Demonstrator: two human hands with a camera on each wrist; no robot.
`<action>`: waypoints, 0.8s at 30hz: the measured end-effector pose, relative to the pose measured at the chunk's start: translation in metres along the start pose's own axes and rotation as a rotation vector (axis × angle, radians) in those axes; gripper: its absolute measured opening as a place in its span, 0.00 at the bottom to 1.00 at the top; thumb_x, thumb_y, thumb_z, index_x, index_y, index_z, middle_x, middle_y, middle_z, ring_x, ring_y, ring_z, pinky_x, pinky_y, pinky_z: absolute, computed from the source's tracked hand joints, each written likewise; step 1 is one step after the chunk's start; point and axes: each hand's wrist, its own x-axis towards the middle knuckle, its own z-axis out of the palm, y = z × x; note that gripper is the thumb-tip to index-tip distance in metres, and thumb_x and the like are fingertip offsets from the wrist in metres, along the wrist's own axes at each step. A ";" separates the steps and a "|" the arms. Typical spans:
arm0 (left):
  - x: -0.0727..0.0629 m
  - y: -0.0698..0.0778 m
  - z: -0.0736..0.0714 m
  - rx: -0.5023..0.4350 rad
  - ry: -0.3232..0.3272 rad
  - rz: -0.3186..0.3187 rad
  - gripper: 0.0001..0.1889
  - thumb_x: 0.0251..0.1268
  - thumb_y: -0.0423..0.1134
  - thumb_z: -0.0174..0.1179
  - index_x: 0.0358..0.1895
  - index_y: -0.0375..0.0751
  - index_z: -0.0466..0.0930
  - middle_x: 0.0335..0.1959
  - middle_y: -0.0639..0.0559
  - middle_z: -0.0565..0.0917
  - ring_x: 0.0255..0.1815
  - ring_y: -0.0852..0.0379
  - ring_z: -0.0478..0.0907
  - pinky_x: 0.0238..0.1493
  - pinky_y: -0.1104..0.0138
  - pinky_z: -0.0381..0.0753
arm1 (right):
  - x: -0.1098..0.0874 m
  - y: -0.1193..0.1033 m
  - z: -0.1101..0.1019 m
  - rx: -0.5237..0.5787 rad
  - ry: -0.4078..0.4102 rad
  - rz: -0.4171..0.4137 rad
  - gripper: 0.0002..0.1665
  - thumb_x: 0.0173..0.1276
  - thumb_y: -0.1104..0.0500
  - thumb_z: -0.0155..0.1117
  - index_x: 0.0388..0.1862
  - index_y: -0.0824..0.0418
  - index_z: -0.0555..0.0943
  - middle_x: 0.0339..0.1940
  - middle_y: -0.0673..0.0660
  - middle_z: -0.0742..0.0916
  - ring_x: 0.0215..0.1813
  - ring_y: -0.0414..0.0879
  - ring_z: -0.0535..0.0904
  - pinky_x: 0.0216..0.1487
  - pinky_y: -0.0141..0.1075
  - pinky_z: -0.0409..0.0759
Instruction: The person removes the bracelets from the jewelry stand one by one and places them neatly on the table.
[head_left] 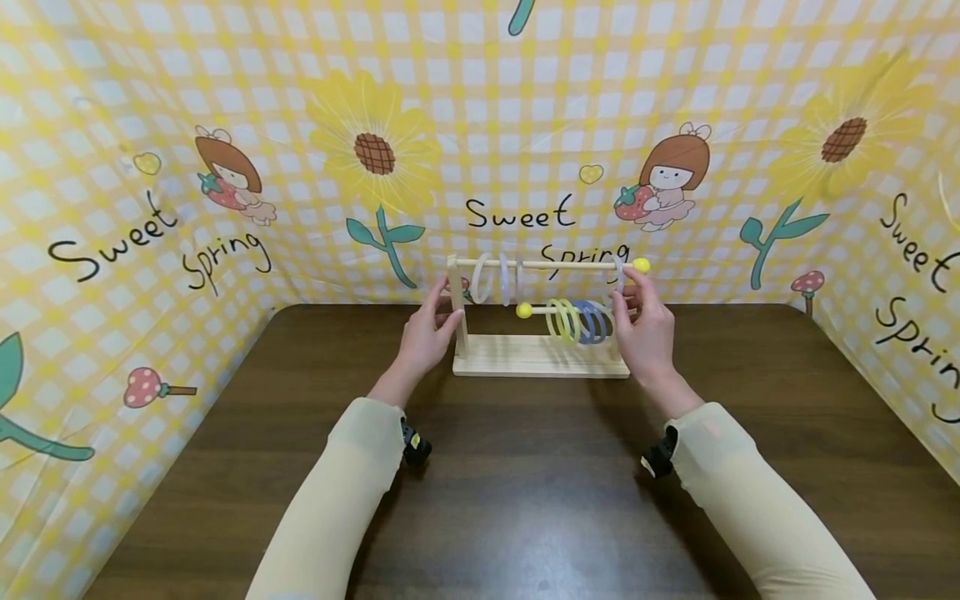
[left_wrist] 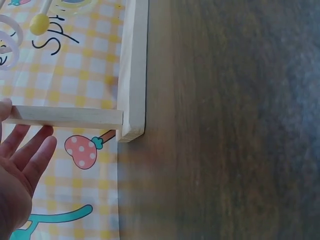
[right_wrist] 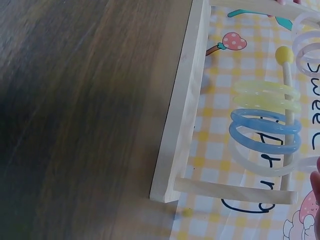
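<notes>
A pale wooden bangle stand (head_left: 540, 367) has two rods with yellow ball ends. My left hand (head_left: 427, 337) holds its left post (left_wrist: 70, 117), thumb in front and fingers behind. Near the ball of the upper rod (head_left: 570, 266), my right hand (head_left: 647, 329) pinches a pale lilac bangle (head_left: 618, 271); whether the rod passes through it I cannot tell. A white bangle (head_left: 477, 279) and two pale lilac bangles (head_left: 505, 280) hang further left there. On the lower rod hang yellow bangles (head_left: 558, 321), blue bangles (right_wrist: 265, 145) and a clear whitish bangle (right_wrist: 245, 162).
The stand is at the back of a dark brown wooden table (head_left: 510, 467). Right behind it rises a yellow checked cloth (head_left: 480, 150) printed with sunflowers, which also hangs at both sides. Black wrist cameras (head_left: 416, 446) sit below the sleeves.
</notes>
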 end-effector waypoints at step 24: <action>0.003 -0.004 0.000 -0.104 -0.035 -0.001 0.30 0.73 0.36 0.55 0.75 0.48 0.56 0.57 0.39 0.76 0.57 0.41 0.76 0.58 0.51 0.74 | 0.004 0.009 -0.013 0.001 0.059 0.013 0.18 0.67 0.72 0.61 0.56 0.72 0.75 0.34 0.65 0.86 0.28 0.53 0.82 0.33 0.16 0.69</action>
